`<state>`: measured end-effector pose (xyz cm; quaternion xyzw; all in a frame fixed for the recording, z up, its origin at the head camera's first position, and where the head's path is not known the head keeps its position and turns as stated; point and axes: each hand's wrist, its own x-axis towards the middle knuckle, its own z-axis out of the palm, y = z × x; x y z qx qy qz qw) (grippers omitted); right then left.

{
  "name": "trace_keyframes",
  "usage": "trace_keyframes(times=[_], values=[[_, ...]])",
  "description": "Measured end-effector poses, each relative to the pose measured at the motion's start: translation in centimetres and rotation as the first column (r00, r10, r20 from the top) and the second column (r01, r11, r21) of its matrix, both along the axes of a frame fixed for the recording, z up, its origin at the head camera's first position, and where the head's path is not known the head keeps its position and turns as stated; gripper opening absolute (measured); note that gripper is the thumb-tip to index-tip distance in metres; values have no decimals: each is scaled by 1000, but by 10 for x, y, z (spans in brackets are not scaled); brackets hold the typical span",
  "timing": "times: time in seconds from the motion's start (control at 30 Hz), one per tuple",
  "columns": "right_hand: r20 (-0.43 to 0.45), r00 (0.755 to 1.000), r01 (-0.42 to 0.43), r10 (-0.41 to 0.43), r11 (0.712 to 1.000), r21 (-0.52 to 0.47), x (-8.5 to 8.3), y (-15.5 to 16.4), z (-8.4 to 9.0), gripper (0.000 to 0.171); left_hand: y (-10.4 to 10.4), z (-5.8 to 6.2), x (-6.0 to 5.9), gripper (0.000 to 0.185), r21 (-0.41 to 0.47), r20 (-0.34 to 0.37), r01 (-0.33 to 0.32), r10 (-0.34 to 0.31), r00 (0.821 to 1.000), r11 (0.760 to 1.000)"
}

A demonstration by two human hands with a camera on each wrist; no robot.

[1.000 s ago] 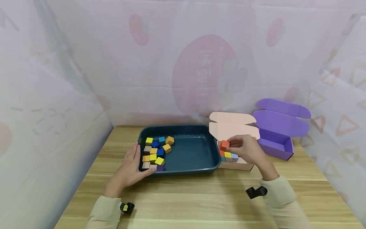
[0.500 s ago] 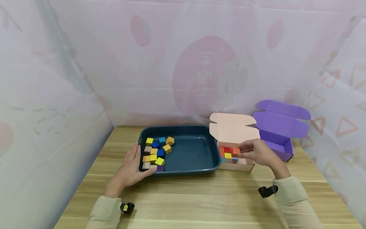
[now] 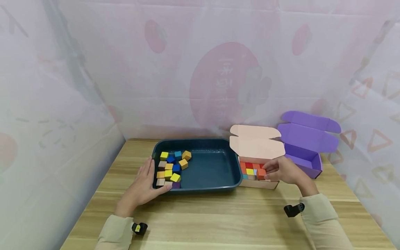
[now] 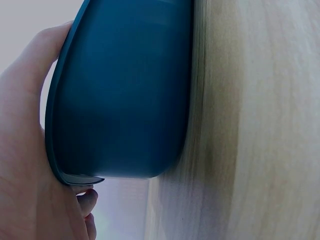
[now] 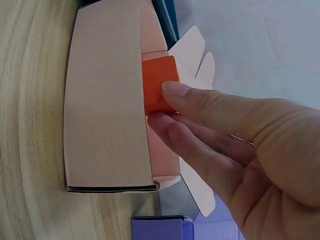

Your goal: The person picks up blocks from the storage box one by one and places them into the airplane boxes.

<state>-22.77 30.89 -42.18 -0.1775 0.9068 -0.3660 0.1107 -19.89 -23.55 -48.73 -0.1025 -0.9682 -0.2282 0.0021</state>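
Note:
In the head view, my right hand pinches an orange cube between thumb and fingers over the open light-pink cardboard box. Rows of coloured cubes, red, orange, yellow and blue among them, lie inside that box. The right wrist view has the orange cube partly behind the box's front wall. My left hand rests on the near left corner of a dark teal tray, fingers straight along its left side, thumb along the front rim. Several loose cubes lie in the tray's left part.
Behind and right of the pink box stands an open purple box. The pink box's lid is raised, its left edge close to the tray. A wooden table bears everything, with a printed cloth wall behind it.
My right hand has carried the orange cube right and toward the front of the pink box, lower among the other cubes. The left hand has stayed on the tray.

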Motion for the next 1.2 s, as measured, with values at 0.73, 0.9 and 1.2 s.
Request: trace_keyframes(times=[0.73,0.9,1.2], values=[[170,983,51,-70,992,112,-10,-4,-1,32,3,2,2,128,-6,-12,-3,3,1000,1000],[182,977,80,-110,983,165,-14,-9,-3,25,2,1,1,128,-4,-26,2,-2,1000,1000],[140,983,75,-119,955,286,-22,-19,-2,19,1,1,1,128,-7,-18,-2,2,1000,1000]])
